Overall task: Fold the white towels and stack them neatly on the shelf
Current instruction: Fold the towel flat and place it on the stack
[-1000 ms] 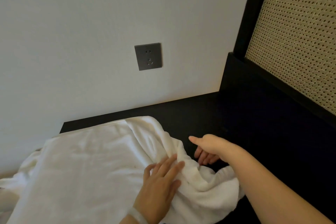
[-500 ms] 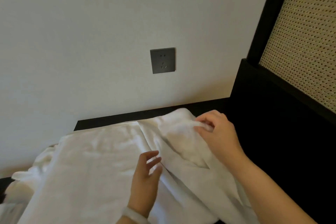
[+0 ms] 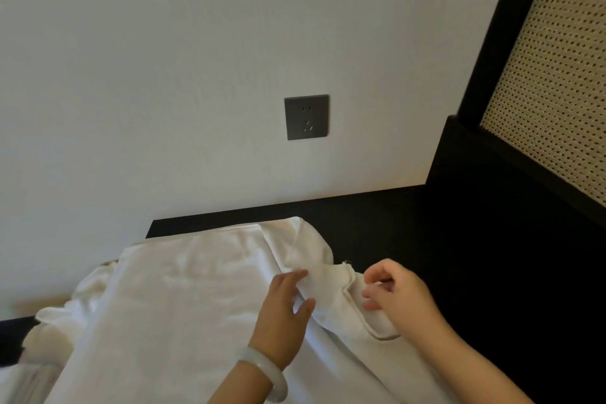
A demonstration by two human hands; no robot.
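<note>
- A white towel (image 3: 183, 298) lies spread over the left part of a dark desk (image 3: 410, 233). Its far edge is near the wall (image 3: 164, 75), and its left side spills off in loose bunches.
- The left hand (image 3: 282, 315), with a pale bangle (image 3: 265, 371) on the wrist, rests on the towel's right part. Its fingers (image 3: 288, 282) and thumb are closed on a raised fold of cloth that runs up between them.
- The right hand (image 3: 403, 298) is just right of the left one, at the towel's right border. Its fingers (image 3: 377, 275) are curled in and pinch the hemmed edge, though the hand is blurred and the exact grip is hard to read.
- Between the two hands the cloth is bunched into a ridge, and a hemmed corner curves out beneath the right hand onto the desk.
- A grey power socket (image 3: 306, 117) sits on the wall above the towel.
- A black frame (image 3: 492, 43) holding a woven cane panel (image 3: 557, 92) stands at the right.
</note>
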